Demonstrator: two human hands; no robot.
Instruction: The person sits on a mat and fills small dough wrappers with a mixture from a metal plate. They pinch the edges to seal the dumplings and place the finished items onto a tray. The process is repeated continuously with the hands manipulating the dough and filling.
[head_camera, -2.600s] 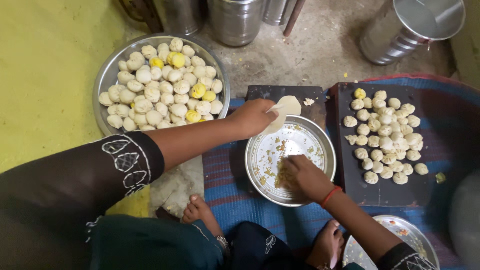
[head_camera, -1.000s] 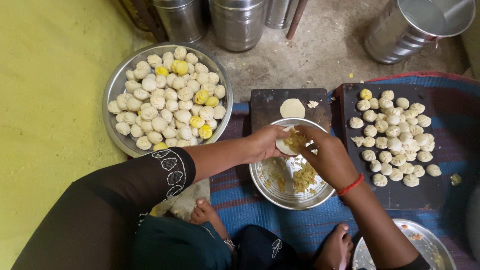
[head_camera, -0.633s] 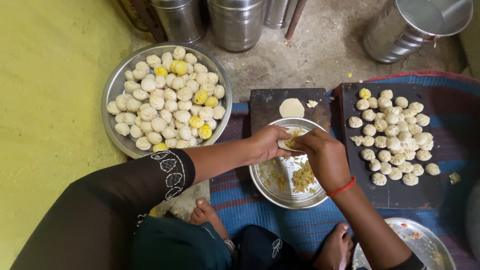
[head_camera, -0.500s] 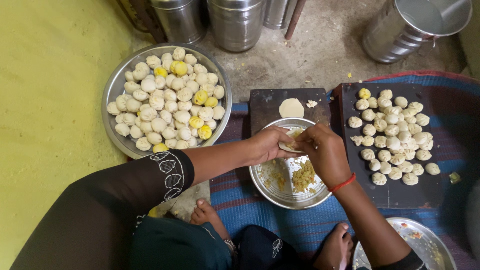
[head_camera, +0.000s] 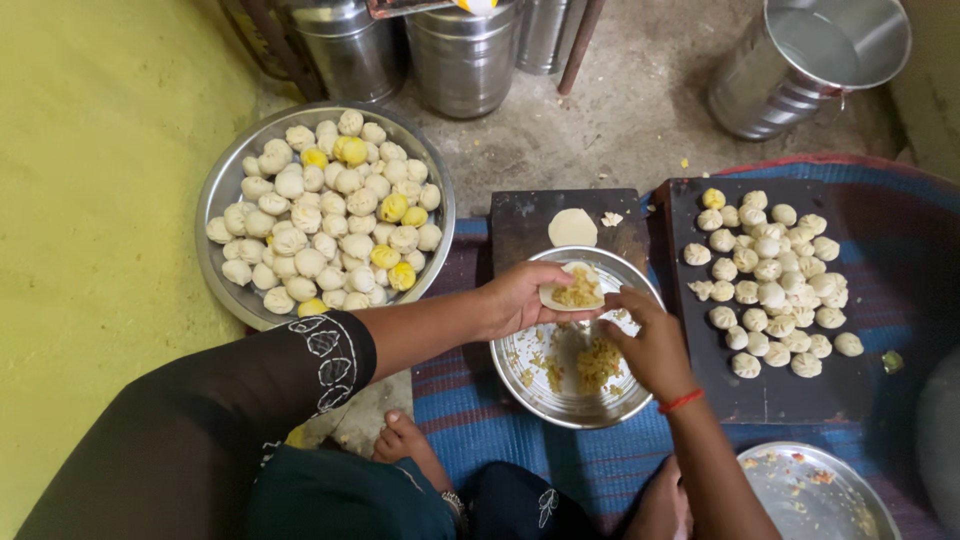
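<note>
Left hand (head_camera: 520, 300) cupping filled dough wrapper (head_camera: 572, 292), right hand (head_camera: 650, 345) beside, over steel bowl (head_camera: 520, 372)

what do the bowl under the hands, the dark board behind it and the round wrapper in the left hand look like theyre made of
The bowl looks like steel: silvery, with glints along its rim. The dark board seems to be wood or stone; its matte, worn face leaves that open. The wrapper in the left hand looks like soft raw dough: pale, thin, cupped around crumbly yellowish filling.
</note>
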